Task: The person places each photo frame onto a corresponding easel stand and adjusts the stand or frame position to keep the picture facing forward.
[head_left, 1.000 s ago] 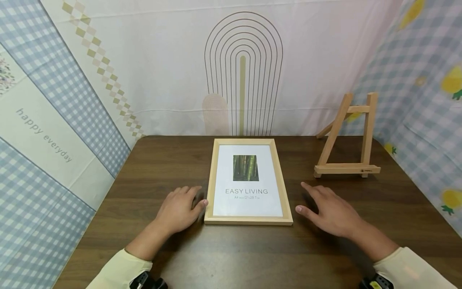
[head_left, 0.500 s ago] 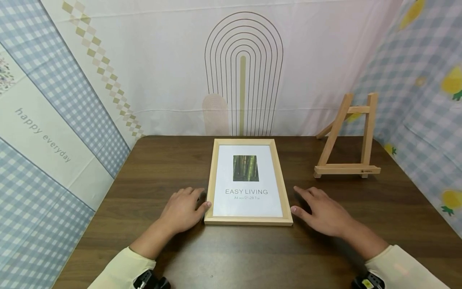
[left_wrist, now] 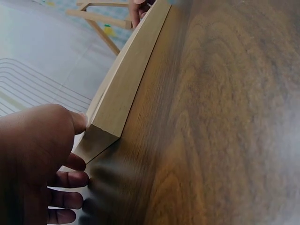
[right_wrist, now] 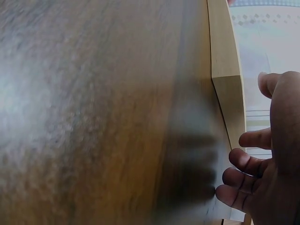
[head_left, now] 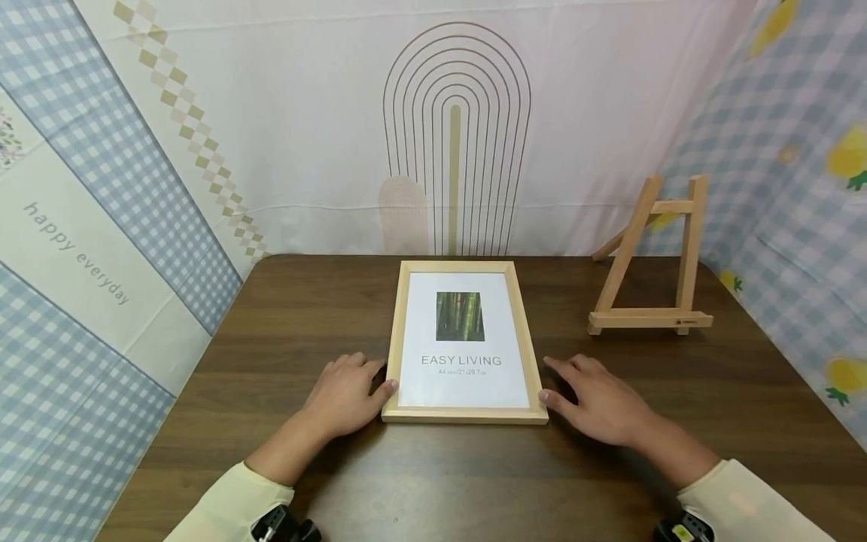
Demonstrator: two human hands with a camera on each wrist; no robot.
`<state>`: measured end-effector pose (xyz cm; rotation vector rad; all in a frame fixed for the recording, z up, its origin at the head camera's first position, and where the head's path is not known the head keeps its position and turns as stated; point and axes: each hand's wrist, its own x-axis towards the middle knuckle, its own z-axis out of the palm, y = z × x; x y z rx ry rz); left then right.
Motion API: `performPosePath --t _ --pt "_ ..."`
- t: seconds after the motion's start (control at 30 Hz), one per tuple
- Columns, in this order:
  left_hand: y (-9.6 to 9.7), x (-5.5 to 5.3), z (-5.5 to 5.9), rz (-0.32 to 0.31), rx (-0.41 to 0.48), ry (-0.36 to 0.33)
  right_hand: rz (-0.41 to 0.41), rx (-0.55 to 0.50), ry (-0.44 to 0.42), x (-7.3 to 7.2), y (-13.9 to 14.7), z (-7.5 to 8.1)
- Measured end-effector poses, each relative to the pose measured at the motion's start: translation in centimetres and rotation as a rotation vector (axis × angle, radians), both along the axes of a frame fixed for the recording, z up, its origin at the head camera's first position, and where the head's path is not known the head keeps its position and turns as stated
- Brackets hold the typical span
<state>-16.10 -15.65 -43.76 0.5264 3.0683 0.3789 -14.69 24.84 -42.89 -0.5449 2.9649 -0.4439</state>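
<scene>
A light wooden picture frame (head_left: 464, 415) lies flat on the dark wooden table, with a bamboo picture and "EASY LIVING" on its white sheet. At its left side is my left hand (head_left: 347, 399), thumb touching the top edge near the front corner. In the left wrist view the other fingers (left_wrist: 70, 179) hang relaxed beside the frame's side. My right hand (head_left: 599, 403) is at the right side, fingers loosely bent. Its thumb (right_wrist: 266, 84) stands slightly off the frame in the right wrist view, and the index fingertip is close to the side; contact is unclear.
A small wooden easel (head_left: 652, 319) stands upright at the back right of the table (head_left: 460, 482). Behind the table hangs a pale patterned cloth (head_left: 325, 135). Checked cloth (head_left: 799, 226) covers the right side, with more on the left.
My right hand has moved left, up to the frame's right side. My left hand has shifted slightly right, bringing its thumb onto the frame's edge. The frame lies in the same place.
</scene>
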Motion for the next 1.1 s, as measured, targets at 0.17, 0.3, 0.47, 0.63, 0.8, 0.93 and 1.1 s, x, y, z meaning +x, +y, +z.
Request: performPosePath --t 0.17,0.3,0.47,0.63,0.8,0.93,1.1 --pt "0.4 0.1 0.1 0.005 0.03 -0.021 -0.001 -0.002 -0.01 -0.1 -0.2 0.0" --pt "0.6 0.1 0.2 0.01 0.042 -0.034 0.007 -0.005 -0.017 -0.2 -0.4 -0.1" --pt "0.8 0.1 0.3 0.023 0.058 -0.054 0.013 -0.016 -0.039 -0.2 -0.6 -0.1" --pt "0.9 0.2 0.2 0.029 0.089 -0.075 0.014 -0.03 -0.055 -0.2 -0.9 -0.1" --pt "1.0 0.1 0.2 0.043 0.122 -0.098 0.027 -0.069 -0.064 -0.2 -1.1 -0.2" --pt "1.1 0.1 0.2 0.058 0.162 -0.106 0.033 -0.121 -0.084 -0.2 -1.3 -0.4" --pt "1.1 0.2 0.1 0.056 0.21 -0.088 0.039 -0.203 -0.109 -0.2 -1.4 -0.3"
